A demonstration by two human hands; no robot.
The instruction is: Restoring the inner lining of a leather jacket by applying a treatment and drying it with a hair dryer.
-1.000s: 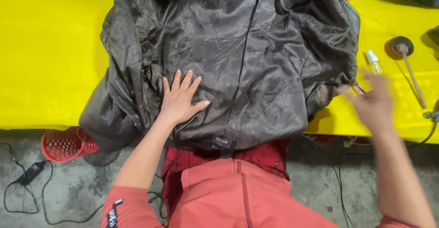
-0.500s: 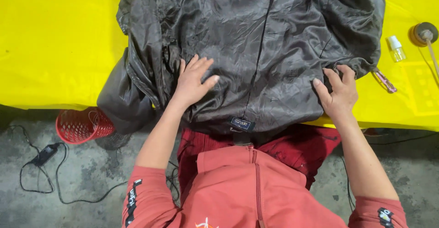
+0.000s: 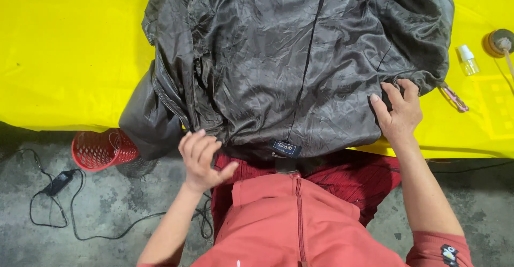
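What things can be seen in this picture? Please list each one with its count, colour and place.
jacket: one, dark grey, spread on the table
table: one, yellow cover
spray bottle: one, clear, table right
round tool: one, brown, far right
pink item: one, beside jacket's right edge
basket: one, red, floor left
cable: one, black, floor
left hand: at jacket's lower left edge
right hand: on jacket's right hem

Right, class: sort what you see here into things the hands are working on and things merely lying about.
In hand:
dark grey jacket
left hand at its hem
right hand on it

Lying about:
small spray bottle
pink clip
red basket
black cable
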